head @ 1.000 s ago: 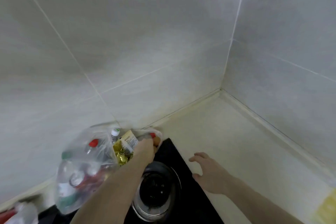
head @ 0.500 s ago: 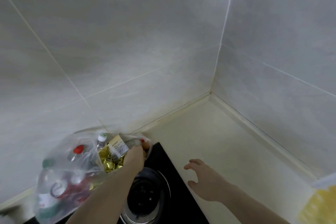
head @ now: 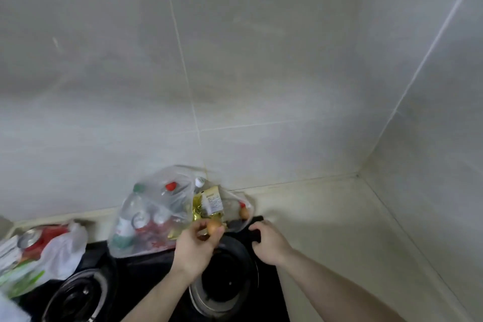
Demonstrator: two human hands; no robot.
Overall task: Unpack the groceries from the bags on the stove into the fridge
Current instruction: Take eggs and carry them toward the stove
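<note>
A clear plastic bag sits on the black stove against the tiled wall. Inside are bottles with a red cap and a green cap, a gold packet and a brown egg. My left hand pinches another brown egg at the bag's mouth. My right hand is at the bag's right edge over the stove's back corner, fingers curled on the plastic.
A white bag with a red can and green packaging lies at the far left of the stove. Two round burners sit below the bags. Pale countertop runs right into the wall corner.
My left hand has come out of the bag with an egg in its fingers. My right hand moved from hovering over the counter to the bag's right edge. The view swung left.
</note>
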